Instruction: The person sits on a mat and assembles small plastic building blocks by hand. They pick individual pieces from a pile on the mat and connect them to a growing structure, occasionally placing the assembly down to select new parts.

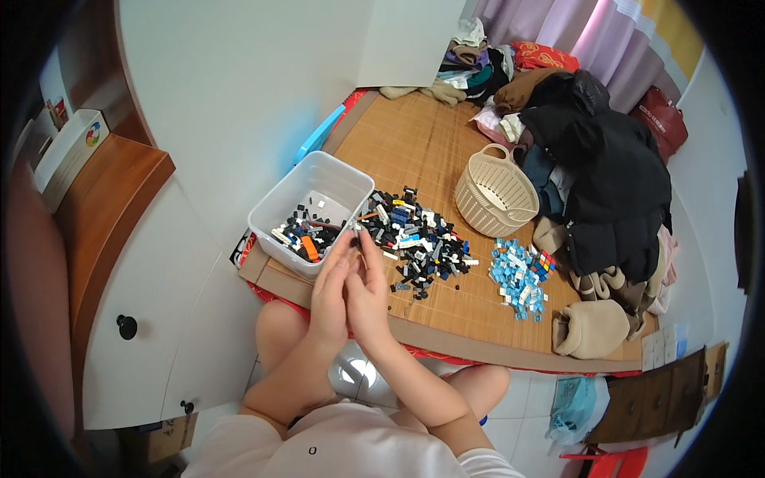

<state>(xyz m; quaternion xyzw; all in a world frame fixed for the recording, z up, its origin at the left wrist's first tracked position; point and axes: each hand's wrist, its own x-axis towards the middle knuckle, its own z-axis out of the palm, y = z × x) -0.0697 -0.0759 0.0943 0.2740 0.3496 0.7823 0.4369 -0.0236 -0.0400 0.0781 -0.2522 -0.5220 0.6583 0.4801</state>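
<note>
Head view: your left hand and right hand press together over the bamboo mat's near edge, fingertips pinching a small dark toy brick, probably to steady it.

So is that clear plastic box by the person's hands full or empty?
Neither: the clear plastic box is partly filled. Loose bricks lie toward its near end, while bare bottom shows toward the far end.
</note>
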